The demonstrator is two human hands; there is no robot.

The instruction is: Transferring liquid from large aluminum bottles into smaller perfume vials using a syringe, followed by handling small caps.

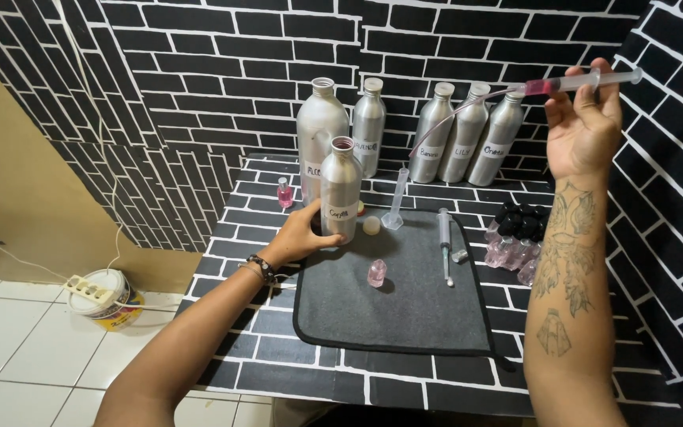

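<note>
Right hand (583, 119) pinching raised pink-filled syringe (590, 81); left hand (306, 233) wrapped round open bottle (340, 188) — tubing (452, 119) drips likely, bottle might tip.

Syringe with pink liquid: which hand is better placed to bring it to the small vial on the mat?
Right, probably. The right hand already holds the syringe raised above the table, while the left hand grips the open aluminium bottle; the small vial stands free.

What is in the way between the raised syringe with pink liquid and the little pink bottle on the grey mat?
Nothing visible blocks that path. The right hand holds the syringe high above the table, and the small pink bottle stands alone on the grey mat. A second syringe lies to its right, and the left hand grips an open aluminium bottle behind it.
</note>
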